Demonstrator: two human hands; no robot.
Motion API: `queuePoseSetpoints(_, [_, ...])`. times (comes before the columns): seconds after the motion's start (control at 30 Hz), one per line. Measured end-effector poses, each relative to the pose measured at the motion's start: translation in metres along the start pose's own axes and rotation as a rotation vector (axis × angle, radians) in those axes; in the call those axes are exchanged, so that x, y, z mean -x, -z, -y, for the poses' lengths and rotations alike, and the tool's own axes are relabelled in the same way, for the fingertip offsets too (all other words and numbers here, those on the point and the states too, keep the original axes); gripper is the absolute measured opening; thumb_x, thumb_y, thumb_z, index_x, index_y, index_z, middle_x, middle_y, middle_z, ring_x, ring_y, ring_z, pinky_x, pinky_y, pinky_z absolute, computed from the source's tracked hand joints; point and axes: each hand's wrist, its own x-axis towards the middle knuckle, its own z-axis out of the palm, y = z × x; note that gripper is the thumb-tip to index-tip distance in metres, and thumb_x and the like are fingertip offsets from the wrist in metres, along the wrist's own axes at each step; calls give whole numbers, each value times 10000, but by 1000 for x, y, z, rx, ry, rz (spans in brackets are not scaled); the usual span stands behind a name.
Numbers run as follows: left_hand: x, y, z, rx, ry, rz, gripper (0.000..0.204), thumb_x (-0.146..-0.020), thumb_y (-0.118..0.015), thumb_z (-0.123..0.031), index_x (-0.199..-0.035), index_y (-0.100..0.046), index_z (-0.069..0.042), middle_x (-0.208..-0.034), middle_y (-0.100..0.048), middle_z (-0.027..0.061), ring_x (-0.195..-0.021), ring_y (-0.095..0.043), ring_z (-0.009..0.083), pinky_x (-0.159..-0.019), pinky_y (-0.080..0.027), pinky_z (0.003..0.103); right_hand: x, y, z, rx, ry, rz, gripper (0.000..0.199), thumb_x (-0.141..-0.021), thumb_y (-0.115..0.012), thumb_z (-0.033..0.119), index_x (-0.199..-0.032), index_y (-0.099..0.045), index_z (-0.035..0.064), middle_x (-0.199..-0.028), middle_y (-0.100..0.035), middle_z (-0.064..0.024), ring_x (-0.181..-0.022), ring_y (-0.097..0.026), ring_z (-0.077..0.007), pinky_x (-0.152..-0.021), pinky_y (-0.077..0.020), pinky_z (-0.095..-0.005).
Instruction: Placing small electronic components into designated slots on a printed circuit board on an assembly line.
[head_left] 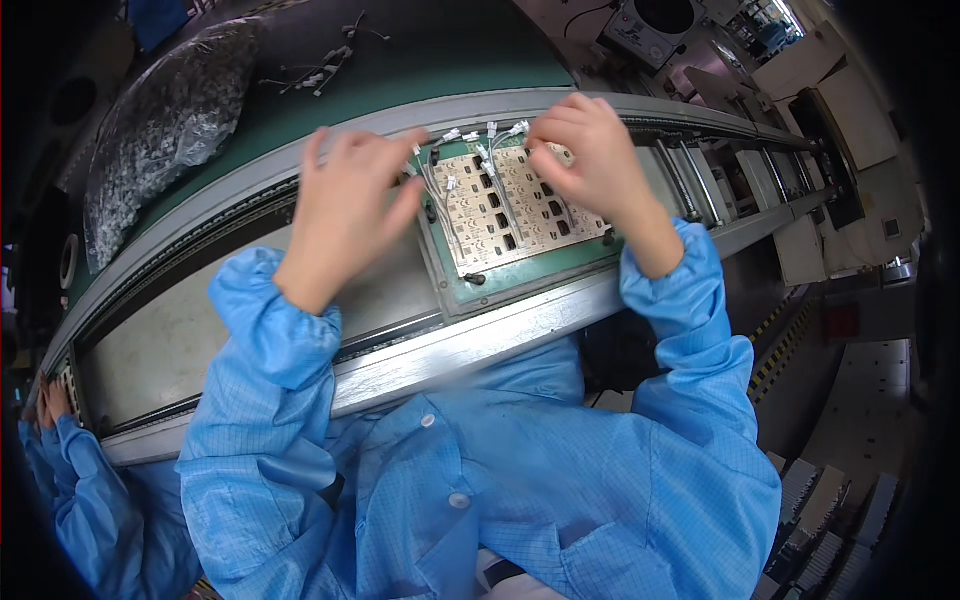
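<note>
The person's left hand (350, 205) is to the left of the pale board (535, 225), with the fingers spread wide and the thumb held apart. That hand is a bit blurry, and no wire shows in its grip. The right hand (592, 155) is nearer: it hangs over the board's far right corner, with its thumb and first finger bent close together. Its fingertips are partly hidden, so one cannot tell if they pinch a wire.

From the right fingers, most of the board lies left and closer to the person's body. It looks a little longer from side to side. The thin white wires (503, 195) on it lie the other way, from the far edge toward the body, with small white plugs near both hands' fingertips. Under the board is a green tray (540, 275), below the right fingers.
</note>
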Motion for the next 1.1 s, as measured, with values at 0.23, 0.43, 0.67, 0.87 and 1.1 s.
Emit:
queuePoseSetpoints(0.23, [33,71,-31,28,311,-199,679,-885,-715,-109,-1514,-460,-86,-1212,-660,92,-1143,-565,271,-1074,-366,428,-21,-66,122,231,8,259,769,-766,-763,355,-1462,-532,123,-1491,-478,-236,-1456,-381,-401,-1172,-194,-712])
queuePoseSetpoints(0.43, [116,82,-88,55,461,-43,725,-867,-647,-39,-1546,-390,-32,-1241,-645,166,-1283,-512,335,-1234,-164,523,-29,-69,120,421,-69,351,681,-888,-633,285,-1524,-467,107,-1528,-437,-268,-1487,-331,-436,-1169,-119,-748])
queuePoseSetpoints(0.67, [164,39,-114,135,485,-136,571,-871,-616,-70,-1418,-484,28,-1146,-667,168,-1187,-539,372,-1208,-192,630,11,-44,59,433,-209,336,745,-899,-619,230,-1585,-358,101,-1537,-423,-302,-1493,-325,-461,-1176,-113,-738])
queuePoseSetpoints(0.87, [149,19,-129,169,465,-170,462,-894,-569,-27,-1351,-538,28,-1187,-628,179,-1248,-512,365,-1226,-199,581,82,13,-61,673,-719,344,1045,-740,-783,149,-1624,-227,181,-1578,-371,-287,-1534,-267,-430,-1202,-85,-712])
queuePoseSetpoints(1.1, [107,-27,-158,197,37,-69,305,-871,-696,-115,-1168,-685,-43,-1188,-666,155,-1125,-591,386,-1083,-390,585,158,45,-226,1097,-1047,241,704,-894,-657,184,-1555,-417,214,-1472,-495,-218,-1438,-398,-390,-1173,-151,-715])
